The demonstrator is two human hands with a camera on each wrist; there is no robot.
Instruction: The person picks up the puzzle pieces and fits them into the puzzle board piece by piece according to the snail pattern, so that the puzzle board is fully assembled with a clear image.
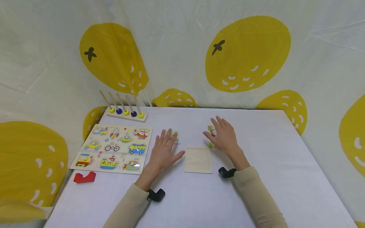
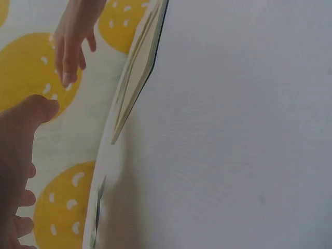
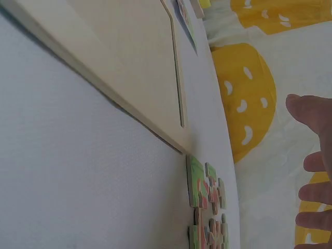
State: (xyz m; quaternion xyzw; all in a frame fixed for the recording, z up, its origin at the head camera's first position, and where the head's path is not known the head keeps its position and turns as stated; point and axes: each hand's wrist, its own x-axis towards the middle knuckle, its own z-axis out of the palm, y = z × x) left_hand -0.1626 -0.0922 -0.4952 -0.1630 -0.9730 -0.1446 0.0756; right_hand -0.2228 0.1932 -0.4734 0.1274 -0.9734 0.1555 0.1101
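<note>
Fingers spread, my left hand (image 1: 163, 153) hovers over a small green picture card (image 1: 176, 136) and partly covers it. My right hand (image 1: 226, 136), its fingers loosely extended, is above several jigsaw pieces (image 3: 194, 181) with green and red printing, most of them hidden from the head view. Neither hand holds anything. Between the hands lies a square wooden puzzle tray (image 1: 198, 160), bare inside its raised rim. In the right wrist view the pieces sit right by one corner of that tray.
To the left lies a wooden peg puzzle board (image 1: 119, 131) with vehicle pictures. Behind it stands a rack of upright sticks (image 1: 126, 116) with yellow and dark blue beads. A red notched block (image 1: 84, 178) rests near the left table edge. A patterned curtain (image 1: 176, 47) hangs behind the table.
</note>
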